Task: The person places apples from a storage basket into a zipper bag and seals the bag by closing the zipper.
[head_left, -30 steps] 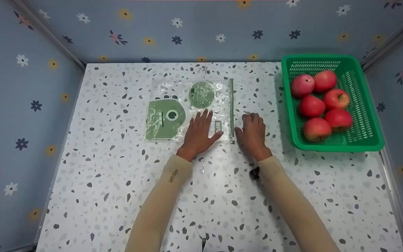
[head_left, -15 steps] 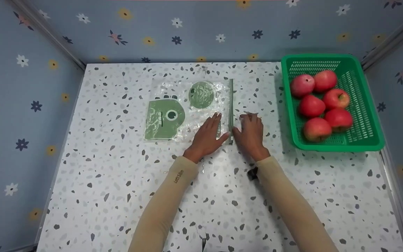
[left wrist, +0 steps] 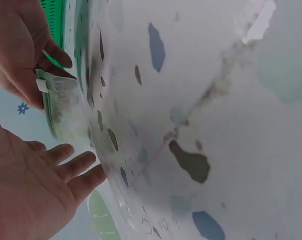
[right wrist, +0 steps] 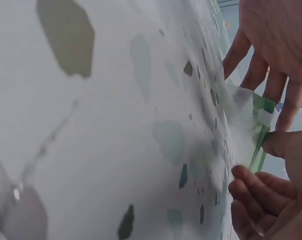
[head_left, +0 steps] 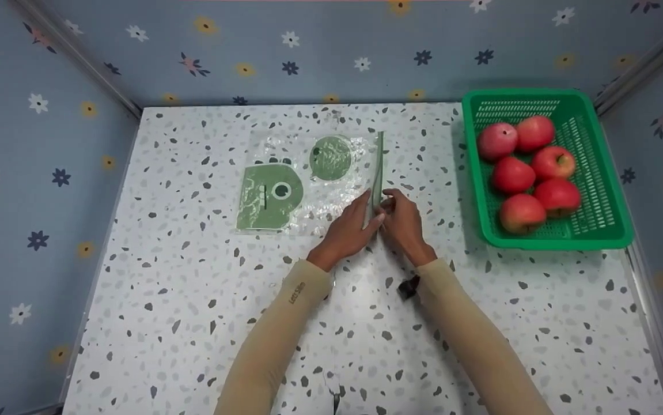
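A clear plastic bag (head_left: 273, 202) with green printed shapes lies flat, its green zip edge (head_left: 379, 161) on the right side lifted slightly near the hands. My left hand (head_left: 345, 230) rests on the bag beside that edge, fingers extended; the left wrist view shows the left hand (left wrist: 31, 185) with fingers spread. At the near corner, my right hand (head_left: 405, 225) pinches the zip edge. In the right wrist view, the thumb of the right hand (right wrist: 280, 195) is against the green strip (right wrist: 260, 155), fingers curled on the other side, and the left hand (right wrist: 280, 50) is beyond it.
A green plastic basket (head_left: 550, 245) holding several red apples (head_left: 522, 213) stands at the right. Flower-patterned panels (head_left: 331, 52) border the speckled table (head_left: 164, 317) at the back and both sides. A small black object (head_left: 408, 287) is at the right wrist.
My left hand has slid right across the bag to the zip edge. My right hand has shifted left and taken hold of that edge, which now bends upward.
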Available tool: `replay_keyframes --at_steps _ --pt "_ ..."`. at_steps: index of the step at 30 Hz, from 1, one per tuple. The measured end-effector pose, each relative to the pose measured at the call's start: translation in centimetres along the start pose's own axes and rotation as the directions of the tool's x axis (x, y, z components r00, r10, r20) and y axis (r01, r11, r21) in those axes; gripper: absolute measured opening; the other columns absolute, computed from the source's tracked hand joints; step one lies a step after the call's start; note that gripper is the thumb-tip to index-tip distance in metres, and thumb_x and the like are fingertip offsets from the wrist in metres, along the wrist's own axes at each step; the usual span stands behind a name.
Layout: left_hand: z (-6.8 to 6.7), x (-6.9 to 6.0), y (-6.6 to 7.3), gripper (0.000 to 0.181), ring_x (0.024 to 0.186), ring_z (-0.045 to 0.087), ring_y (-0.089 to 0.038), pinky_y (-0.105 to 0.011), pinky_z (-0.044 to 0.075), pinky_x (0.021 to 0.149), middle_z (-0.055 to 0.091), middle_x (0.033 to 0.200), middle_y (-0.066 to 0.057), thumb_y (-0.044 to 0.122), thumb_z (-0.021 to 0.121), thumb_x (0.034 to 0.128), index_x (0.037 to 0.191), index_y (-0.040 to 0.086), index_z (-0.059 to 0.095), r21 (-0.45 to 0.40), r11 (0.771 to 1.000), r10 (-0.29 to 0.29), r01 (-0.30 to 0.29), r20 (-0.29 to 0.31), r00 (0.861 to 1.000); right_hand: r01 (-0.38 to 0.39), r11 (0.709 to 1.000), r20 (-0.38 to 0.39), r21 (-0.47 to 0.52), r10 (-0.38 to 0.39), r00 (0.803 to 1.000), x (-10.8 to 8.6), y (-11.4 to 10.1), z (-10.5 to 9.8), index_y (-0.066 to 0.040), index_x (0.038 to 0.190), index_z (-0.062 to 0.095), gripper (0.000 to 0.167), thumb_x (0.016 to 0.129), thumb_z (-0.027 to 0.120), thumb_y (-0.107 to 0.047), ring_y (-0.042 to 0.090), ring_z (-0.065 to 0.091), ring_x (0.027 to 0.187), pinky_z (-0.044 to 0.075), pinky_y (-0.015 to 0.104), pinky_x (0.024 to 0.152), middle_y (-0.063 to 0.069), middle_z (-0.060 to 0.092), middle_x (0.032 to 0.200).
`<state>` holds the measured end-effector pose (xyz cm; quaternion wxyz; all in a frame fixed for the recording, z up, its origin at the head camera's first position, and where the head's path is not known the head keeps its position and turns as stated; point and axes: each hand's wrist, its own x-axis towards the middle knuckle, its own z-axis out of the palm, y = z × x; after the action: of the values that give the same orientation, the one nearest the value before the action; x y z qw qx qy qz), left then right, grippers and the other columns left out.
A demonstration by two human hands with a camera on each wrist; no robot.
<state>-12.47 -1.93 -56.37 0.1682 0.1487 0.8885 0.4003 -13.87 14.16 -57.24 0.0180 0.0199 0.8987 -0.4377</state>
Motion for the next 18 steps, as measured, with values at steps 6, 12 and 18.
replay_keyframes --at_steps 6,12,18 --pt "0.2 0.2 0.5 0.07 0.149 0.041 -0.037 -0.056 0.042 0.117 0.038 0.165 -0.019 0.043 0.043 0.1134 0.169 0.006 0.02 -0.007 1.0 -0.028 0.028 -0.067 0.997 0.042 0.996 -0.023 0.084 -0.04 0.999 -0.7 -0.4 0.5 0.005 0.137 0.063 0.041 0.097 0.072 0.001 0.033 0.075 0.09 0.062 0.047 0.082 0.021 0.077 0.104" --pt "0.4 0.4 0.7 0.061 0.142 0.05 -0.036 -0.053 0.046 0.114 0.051 0.154 -0.021 0.027 0.052 0.1111 0.163 0.0 0.033 -0.028 0.998 -0.054 0.05 -0.156 0.986 0.09 0.992 -0.022 0.084 -0.089 0.996 -1.8 -1.0 0.8 0.003 0.136 0.062 0.043 0.095 0.073 0.004 0.033 0.075 0.089 0.053 0.059 0.104 0.02 0.077 0.1" --pt "0.4 0.3 0.6 0.053 0.127 0.061 -0.036 -0.05 0.05 0.109 0.059 0.145 -0.023 0.011 0.055 0.1074 0.157 -0.002 0.042 -0.099 0.994 -0.062 0.042 -0.206 0.977 0.125 0.989 -0.029 0.082 -0.123 0.992 -2.5 -1.2 1.0 0.003 0.136 0.062 0.044 0.093 0.075 0.004 0.032 0.076 0.085 0.014 0.075 0.124 0.017 0.078 0.095"
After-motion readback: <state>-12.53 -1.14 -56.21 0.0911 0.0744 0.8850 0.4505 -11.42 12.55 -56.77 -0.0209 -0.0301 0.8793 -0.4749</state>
